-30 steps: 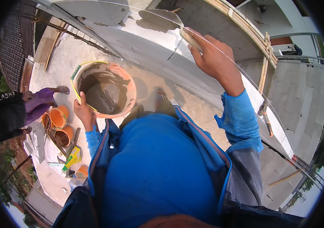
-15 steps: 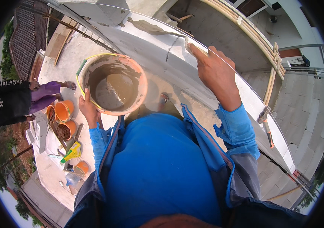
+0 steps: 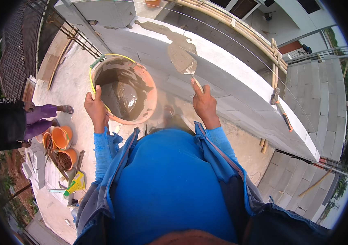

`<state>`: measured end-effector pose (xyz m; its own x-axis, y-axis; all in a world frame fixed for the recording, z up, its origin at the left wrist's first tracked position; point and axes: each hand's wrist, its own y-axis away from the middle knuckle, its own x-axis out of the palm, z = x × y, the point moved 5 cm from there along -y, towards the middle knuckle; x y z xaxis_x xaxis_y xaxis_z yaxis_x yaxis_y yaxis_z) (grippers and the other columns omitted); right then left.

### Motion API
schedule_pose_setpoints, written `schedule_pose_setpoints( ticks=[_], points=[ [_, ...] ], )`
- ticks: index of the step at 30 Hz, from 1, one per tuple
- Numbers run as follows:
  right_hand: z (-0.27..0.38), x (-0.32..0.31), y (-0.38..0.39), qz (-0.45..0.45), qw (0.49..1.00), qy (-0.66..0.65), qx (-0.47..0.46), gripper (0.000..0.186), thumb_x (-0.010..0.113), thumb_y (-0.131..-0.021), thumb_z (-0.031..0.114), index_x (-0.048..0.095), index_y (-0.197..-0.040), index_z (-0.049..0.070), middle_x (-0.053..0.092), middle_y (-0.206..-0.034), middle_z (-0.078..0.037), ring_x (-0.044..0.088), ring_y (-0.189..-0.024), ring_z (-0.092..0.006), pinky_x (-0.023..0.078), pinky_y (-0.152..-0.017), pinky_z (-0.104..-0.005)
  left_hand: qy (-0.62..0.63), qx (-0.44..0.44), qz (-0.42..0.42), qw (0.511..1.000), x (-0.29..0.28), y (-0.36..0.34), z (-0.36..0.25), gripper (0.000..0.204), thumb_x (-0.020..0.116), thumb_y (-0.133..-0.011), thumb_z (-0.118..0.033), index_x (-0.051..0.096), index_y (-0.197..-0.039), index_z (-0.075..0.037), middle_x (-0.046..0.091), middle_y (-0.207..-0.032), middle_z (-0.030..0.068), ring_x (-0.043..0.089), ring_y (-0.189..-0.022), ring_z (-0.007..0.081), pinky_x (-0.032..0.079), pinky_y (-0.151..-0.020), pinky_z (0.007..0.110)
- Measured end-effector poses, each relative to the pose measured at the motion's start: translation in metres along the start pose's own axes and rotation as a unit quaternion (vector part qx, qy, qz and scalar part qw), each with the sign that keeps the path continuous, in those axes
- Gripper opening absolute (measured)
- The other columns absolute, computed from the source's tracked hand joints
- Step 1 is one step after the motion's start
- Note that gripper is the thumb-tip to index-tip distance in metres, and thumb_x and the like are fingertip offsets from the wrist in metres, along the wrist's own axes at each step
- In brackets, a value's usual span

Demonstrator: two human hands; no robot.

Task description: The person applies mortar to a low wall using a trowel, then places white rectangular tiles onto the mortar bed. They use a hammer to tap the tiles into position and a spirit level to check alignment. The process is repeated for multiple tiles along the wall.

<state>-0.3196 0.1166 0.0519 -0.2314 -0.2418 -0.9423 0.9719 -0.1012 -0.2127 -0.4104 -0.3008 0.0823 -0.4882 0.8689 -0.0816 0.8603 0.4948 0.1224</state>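
The right hand (image 3: 205,103) has drawn back from the top of the pale block wall (image 3: 239,67), where it was half a second ago, and is now in front of the wall's near face, closer to the bucket. Its fingers are wrapped around the handle of a trowel (image 3: 178,61). The blade, seen almost edge-on at the wall top in the earlier frame, now shows its broad side smeared with grey mortar, pointing toward the wall's near top edge; whether it touches that edge cannot be told.

The mortar bed (image 3: 157,29) on the wall top starts by the raised grey block (image 3: 113,14) at the left end and now reaches the near edge just beyond the trowel.

The left hand (image 3: 96,107) has kept its hold: its fingers pinch the rim of the orange bucket (image 3: 149,87) on the left side, beside the yellow bail. The bucket remains near the wall's near face, with wet mortar (image 3: 119,96) inside.

The hammer (image 3: 281,109) has stayed on the wall top toward the right end, its orange-and-black handle overhanging the near edge in this view.
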Motion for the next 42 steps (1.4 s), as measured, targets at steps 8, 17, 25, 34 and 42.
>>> schedule_pose_setpoints(
  ticks=[8,17,25,34,42],
  points=[
    [0.109,-0.064,0.047,0.143,0.983,-0.049,-0.104,0.063,0.066,-0.086,0.013,0.061,-0.147,0.028,0.061,-0.089,-0.009,0.066,-0.07,-0.0344,0.054,-0.06,-0.0473,-0.03,0.082,0.127,0.988,-0.008,0.012,-0.054,0.039,0.079,-0.101,-0.034,0.056,-0.077,-0.013,0.046,-0.069,-0.009,0.039,-0.063,0.002,0.03,-0.056,0.023],
    [0.181,-0.039,0.081,0.201,0.971,-0.049,-0.121,0.061,0.064,-0.087,0.015,0.058,-0.147,0.018,0.065,-0.088,-0.017,0.069,-0.071,-0.0382,0.056,-0.065,-0.0513,-0.032,0.21,0.234,0.949,0.0,0.042,-0.097,0.046,0.08,-0.099,-0.033,0.051,-0.071,-0.011,0.041,-0.067,-0.0086,0.034,-0.063,0.0031,0.027,-0.055,0.027],
    [0.183,-0.009,0.11,0.442,0.842,-0.309,-0.025,0.062,0.057,-0.1,0.021,0.035,-0.158,0.009,0.066,-0.088,-0.02,0.069,-0.071,-0.0353,0.055,-0.059,-0.0492,-0.089,0.184,0.278,0.939,0.046,0.054,-0.068,0.032,0.079,-0.097,-0.034,0.071,-0.093,-0.003,0.055,-0.07,-0.0026,0.048,-0.067,0.0064,0.041,-0.061,0.029],
    [0.086,0.0,0.102,0.508,0.311,-0.765,0.246,0.063,0.044,-0.103,0.017,0.026,-0.164,0.014,0.057,-0.081,-0.009,0.048,-0.042,-0.0119,0.04,-0.033,-0.0268,-0.069,0.086,0.183,0.977,0.067,0.059,-0.024,0.044,0.08,-0.1,-0.031,0.05,-0.071,-0.014,0.045,-0.068,-0.0086,0.038,-0.063,0.0033,0.03,-0.056,0.026],
    [-0.02,-0.127,-0.029,0.372,0.692,-0.607,0.118,0.063,0.05,-0.099,0.013,0.036,-0.16,0.013,0.06,-0.079,-0.009,0.055,-0.045,-0.0144,0.047,-0.043,-0.0324,0.099,-0.004,0.048,0.994,0.083,0.095,0.013,0.038,0.074,-0.105,-0.026,0.051,-0.076,-0.014,0.051,-0.07,-0.007,0.042,-0.063,0.0017,0.036,-0.057,0.023]
  ],
)
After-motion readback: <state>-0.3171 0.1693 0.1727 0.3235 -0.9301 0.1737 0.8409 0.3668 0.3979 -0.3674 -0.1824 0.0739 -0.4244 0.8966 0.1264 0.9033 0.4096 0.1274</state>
